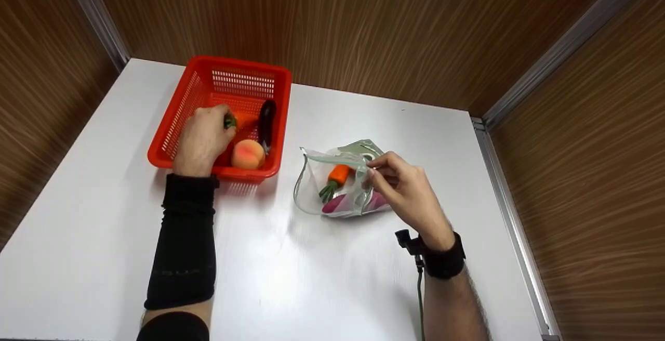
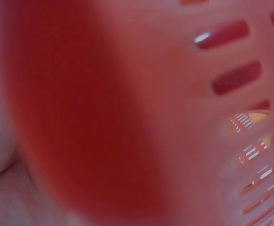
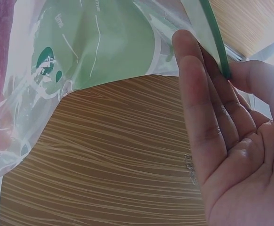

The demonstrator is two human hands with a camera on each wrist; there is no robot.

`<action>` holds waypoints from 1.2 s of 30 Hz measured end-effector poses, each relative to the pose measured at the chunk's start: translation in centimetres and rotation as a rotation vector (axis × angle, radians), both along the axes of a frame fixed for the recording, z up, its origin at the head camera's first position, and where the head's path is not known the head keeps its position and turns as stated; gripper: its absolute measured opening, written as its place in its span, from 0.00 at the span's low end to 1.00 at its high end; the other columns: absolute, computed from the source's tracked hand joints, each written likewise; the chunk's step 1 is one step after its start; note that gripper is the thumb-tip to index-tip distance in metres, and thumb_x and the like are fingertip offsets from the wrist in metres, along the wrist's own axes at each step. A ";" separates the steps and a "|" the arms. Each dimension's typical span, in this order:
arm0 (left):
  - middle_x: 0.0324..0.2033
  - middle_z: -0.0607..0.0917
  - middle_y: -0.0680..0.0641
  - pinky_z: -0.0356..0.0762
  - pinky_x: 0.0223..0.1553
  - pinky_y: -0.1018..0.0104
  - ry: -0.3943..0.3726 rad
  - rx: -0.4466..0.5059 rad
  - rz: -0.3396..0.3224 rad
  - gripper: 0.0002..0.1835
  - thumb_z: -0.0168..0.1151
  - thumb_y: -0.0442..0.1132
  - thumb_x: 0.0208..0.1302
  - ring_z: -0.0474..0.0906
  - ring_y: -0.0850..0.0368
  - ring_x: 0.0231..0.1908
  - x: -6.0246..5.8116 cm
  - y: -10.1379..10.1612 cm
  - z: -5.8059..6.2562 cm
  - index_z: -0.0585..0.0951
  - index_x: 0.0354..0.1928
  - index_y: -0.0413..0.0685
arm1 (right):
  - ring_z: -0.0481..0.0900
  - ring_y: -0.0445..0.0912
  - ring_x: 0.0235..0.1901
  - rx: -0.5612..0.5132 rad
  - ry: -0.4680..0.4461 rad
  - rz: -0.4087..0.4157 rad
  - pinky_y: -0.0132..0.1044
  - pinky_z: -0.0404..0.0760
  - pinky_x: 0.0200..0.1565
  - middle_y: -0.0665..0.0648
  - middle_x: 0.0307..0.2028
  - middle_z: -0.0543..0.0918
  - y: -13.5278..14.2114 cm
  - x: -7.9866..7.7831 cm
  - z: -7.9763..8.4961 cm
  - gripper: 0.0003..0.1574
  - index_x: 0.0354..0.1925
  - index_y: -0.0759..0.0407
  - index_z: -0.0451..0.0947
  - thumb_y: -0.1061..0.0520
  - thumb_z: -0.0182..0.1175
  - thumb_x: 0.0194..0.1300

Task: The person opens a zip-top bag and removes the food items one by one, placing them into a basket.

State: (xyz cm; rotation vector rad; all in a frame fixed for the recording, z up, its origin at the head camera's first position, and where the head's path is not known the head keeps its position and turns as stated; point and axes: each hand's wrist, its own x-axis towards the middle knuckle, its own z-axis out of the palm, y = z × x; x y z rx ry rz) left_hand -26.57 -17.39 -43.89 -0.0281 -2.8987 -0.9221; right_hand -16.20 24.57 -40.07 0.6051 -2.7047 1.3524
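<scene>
My left hand (image 1: 202,135) reaches into a red plastic basket (image 1: 287,117), its fingers and thumb curled at a small green-topped thing (image 1: 230,121) whose kind I cannot tell. Beside it in the basket lie a peach (image 1: 248,155) and a dark eggplant (image 1: 266,122). My right hand (image 1: 408,190) pinches the edge of a clear zip bag (image 1: 307,190) between thumb and fingers. In the right wrist view, the bag's green zip strip (image 3: 213,35) passes between them. Inside the bag show an orange carrot (image 1: 339,174) with a green top and a magenta, elongated item (image 1: 335,204).
The white table (image 1: 260,278) is walled by wood-grain panels (image 1: 363,34) at the back and sides. A cable (image 1: 420,289) runs down from the right wrist camera. The basket's slotted wall (image 2: 183,117) fills much of the left wrist view.
</scene>
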 end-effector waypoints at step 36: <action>0.29 0.78 0.56 0.75 0.35 0.62 0.091 -0.167 -0.838 0.09 0.66 0.37 0.84 0.75 0.57 0.32 8.4 15.1 3.5 0.91 0.41 0.49 | 0.98 0.48 0.41 0.002 0.020 0.003 0.27 0.94 0.47 0.58 0.43 0.99 0.2 0.3 0.1 0.09 0.60 0.63 0.87 0.63 0.67 0.87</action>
